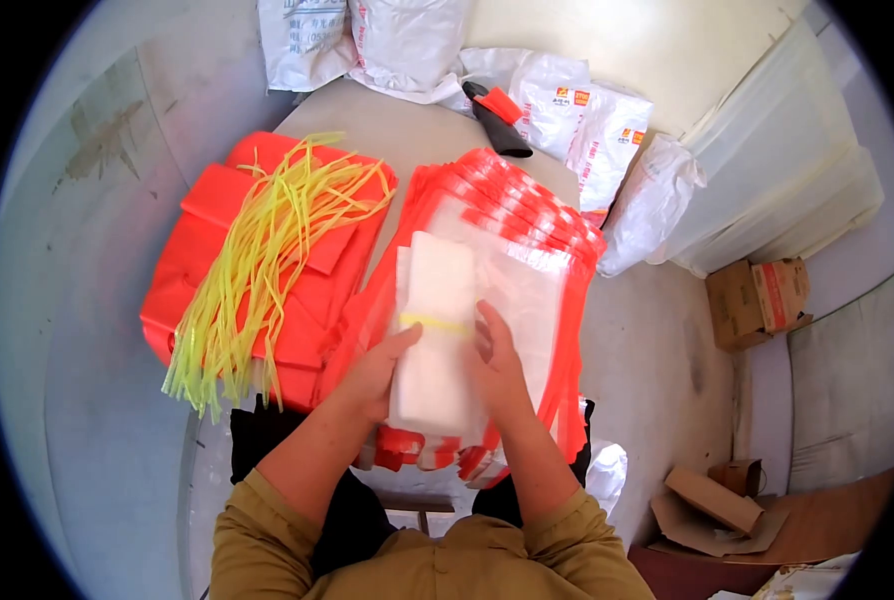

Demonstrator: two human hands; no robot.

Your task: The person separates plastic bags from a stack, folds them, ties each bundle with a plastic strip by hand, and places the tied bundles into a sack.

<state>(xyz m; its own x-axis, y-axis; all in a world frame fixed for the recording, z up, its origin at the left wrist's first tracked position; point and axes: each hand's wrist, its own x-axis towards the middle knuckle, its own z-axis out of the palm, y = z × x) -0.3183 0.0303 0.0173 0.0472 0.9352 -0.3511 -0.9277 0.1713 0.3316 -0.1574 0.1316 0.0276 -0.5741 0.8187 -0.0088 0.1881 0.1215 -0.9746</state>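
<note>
A white folded bundle point(435, 385), apparently thin plastic bags, lies lengthwise in front of me with a yellow strip point(445, 325) across its middle. My left hand point(375, 372) grips its left side, thumb close to the strip. On the other side my right hand point(499, 362) holds the right edge, its fingers bent near the strip's end. Beneath both hands spreads a fanned stack of clear plastic bags with red edges point(532, 290). To the left, many loose yellow strips point(257, 265) are draped over a pile of folded red bags point(207, 225).
A dark object with a red part point(502, 125) lies at the table's far side. White printed sacks point(407, 45) stand behind the table point(357, 125). Cardboard boxes point(757, 300) are on the right, and opened cardboard point(712, 515) lies at lower right.
</note>
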